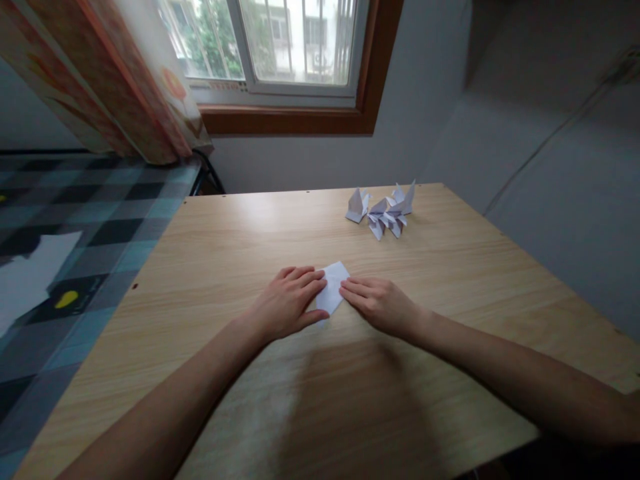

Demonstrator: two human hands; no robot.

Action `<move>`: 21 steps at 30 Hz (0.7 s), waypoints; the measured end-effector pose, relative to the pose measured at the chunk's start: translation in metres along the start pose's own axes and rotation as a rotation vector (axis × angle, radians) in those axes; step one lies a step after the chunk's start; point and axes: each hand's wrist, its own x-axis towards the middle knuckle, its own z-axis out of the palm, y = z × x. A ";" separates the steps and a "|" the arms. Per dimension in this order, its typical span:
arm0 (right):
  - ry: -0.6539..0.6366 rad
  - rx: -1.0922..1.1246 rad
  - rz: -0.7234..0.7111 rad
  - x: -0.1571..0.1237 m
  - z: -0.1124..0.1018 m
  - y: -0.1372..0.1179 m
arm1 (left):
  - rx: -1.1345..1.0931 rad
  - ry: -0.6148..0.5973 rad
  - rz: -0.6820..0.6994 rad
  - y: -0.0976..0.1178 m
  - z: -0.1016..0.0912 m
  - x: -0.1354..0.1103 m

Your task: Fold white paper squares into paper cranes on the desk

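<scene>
A small folded sheet of white paper (332, 291) lies flat near the middle of the wooden table (240, 240). My left hand (293, 299) rests on its left side, palm down, with the fingers stretched out and the thumb apart along the lower edge. From the right, my right hand (377, 300) touches the paper's right edge with straight fingertips held close together. Neither hand is wrapped around the paper. The fingers cover parts of its left and right edges.
Several folded paper figures (385, 212) stand at the table's far right. Left of the table, white paper sheets (35, 277) lie on a checked cloth (120, 230). A curtain (135, 80) hangs beside the window (300, 43). A cable (545, 147) runs down the right wall.
</scene>
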 end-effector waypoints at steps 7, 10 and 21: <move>-0.020 0.356 0.311 0.009 -0.006 0.007 | -0.054 0.004 -0.012 0.002 -0.003 0.002; 0.090 0.614 0.468 0.019 0.002 0.008 | -0.083 0.027 -0.044 0.001 -0.001 0.001; -0.088 0.603 0.123 0.002 -0.006 0.023 | -0.323 0.112 0.006 -0.011 0.005 -0.005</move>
